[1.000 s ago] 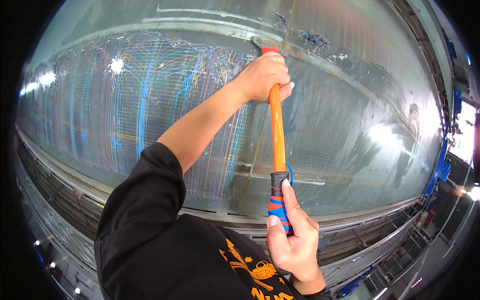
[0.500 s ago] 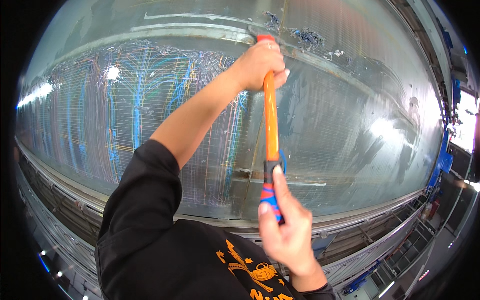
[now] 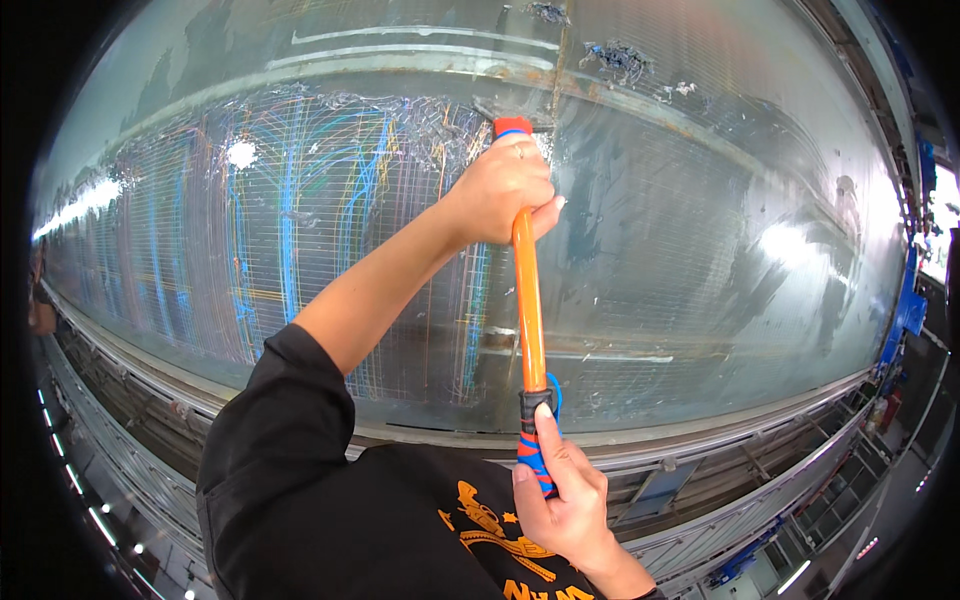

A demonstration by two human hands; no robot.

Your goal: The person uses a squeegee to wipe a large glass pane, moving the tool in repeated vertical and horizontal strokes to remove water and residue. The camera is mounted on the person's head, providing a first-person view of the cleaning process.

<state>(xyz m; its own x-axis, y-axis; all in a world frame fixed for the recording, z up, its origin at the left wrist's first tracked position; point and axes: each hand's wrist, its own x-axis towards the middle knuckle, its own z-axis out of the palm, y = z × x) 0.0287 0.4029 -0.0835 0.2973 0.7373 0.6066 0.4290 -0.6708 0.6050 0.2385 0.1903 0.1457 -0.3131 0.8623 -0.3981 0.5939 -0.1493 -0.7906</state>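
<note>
A long scraper with an orange shaft (image 3: 528,300) and red head (image 3: 512,126) lies across a large glossy grey-green panel (image 3: 700,230). Its blade touches the panel beside a band of colored streaks and crinkled film (image 3: 330,230). My left hand (image 3: 505,190) is closed round the shaft just below the head. My right hand (image 3: 560,500) grips the red-and-blue wrapped handle (image 3: 532,450) at the lower end, a blue loop beside it. The left fingers partly hide the top of the shaft.
Dark scraped debris (image 3: 618,62) sticks to the panel above the blade, near pale strips (image 3: 420,50). Metal rails (image 3: 710,450) run along the panel's lower edge. Blue fittings (image 3: 900,310) line the right side, with lights beyond.
The scraper and both my hands first went up the panel, then came back down toward me and slightly left. Both hands keep their grips.
</note>
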